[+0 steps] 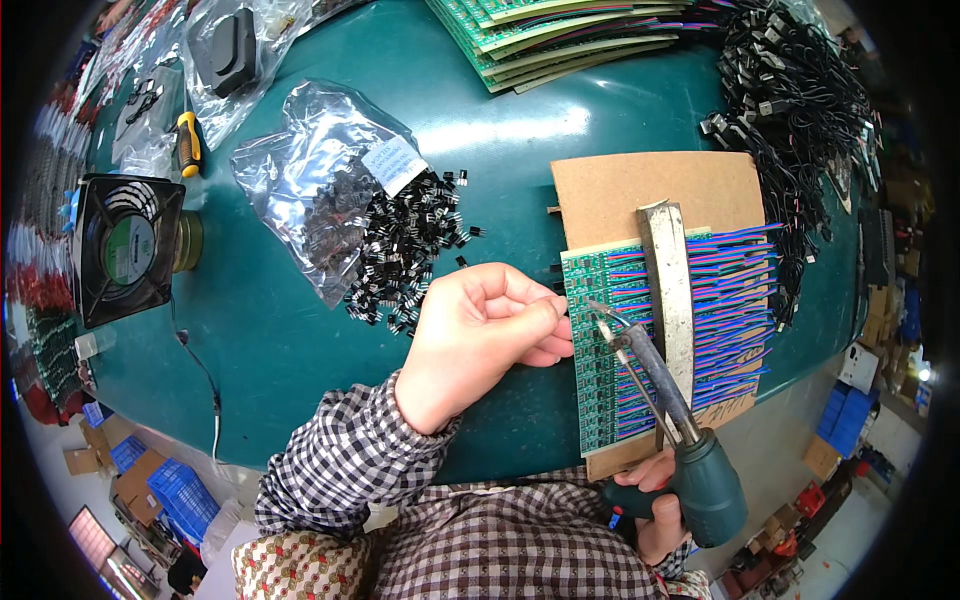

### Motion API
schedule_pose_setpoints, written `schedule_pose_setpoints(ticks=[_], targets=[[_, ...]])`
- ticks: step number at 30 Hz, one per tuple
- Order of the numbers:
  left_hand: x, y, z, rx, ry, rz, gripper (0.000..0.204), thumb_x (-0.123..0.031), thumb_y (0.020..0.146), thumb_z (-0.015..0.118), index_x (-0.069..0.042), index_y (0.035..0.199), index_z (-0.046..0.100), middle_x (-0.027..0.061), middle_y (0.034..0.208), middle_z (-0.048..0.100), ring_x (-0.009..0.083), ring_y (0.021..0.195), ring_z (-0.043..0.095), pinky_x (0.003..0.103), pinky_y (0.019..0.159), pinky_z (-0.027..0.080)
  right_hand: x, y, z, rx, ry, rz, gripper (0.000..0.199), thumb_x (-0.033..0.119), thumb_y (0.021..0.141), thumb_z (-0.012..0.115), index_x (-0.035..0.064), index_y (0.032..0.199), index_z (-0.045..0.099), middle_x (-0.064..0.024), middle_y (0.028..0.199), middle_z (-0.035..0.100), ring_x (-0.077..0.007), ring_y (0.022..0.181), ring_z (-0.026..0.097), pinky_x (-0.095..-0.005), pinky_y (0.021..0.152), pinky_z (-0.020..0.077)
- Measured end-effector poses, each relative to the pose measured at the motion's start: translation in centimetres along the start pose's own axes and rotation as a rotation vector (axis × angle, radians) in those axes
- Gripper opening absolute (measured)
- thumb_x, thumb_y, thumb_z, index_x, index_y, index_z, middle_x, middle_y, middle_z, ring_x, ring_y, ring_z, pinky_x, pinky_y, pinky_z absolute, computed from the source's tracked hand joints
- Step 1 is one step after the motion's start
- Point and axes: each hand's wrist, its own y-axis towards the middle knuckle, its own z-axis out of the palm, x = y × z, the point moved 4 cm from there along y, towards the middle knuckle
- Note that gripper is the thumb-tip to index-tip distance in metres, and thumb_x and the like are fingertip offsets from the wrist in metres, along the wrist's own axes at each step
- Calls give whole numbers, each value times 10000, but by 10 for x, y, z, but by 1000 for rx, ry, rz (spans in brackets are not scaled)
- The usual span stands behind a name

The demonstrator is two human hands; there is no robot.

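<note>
Our right grip (pixel 662 505) is wrapped round the dark green soldering gun (pixel 690 455), tip forward on the green circuit-board strip (pixel 600 340); beside it our curled left grip (pixel 480 335) pinches something too small to tell, steadying there.

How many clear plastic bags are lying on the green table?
3. One bag beside the pile of black components, one holding a black block at top left, one near the fan. More may be hidden.
</note>
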Motion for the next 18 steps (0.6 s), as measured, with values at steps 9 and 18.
schedule_pose_setpoints(ticks=[9, 18], targets=[[14, -32, -3, -126, 443, 315, 108, -82, 852, 506, 18, 837, 544, 60, 749, 581, 100, 561, 536, 205, 525, 451, 14, 13, 13, 3, 76, -140, 420, 380, 786, 546, -32, 771, 461, -106, 695, 439, -178, 628, 494, -268, 547, 498], [-33, -65, -7, -418, 1210, 941, 179, 81, 648, 601, -2, 800, 552, 101, 782, 483, 194, 637, 495, 269, 534, 411, 17, 8, -8, 157, 153, 188, 312, 317, 798, 546, 11, 806, 483, -118, 783, 533, -210, 730, 557, -309, 638, 471]])
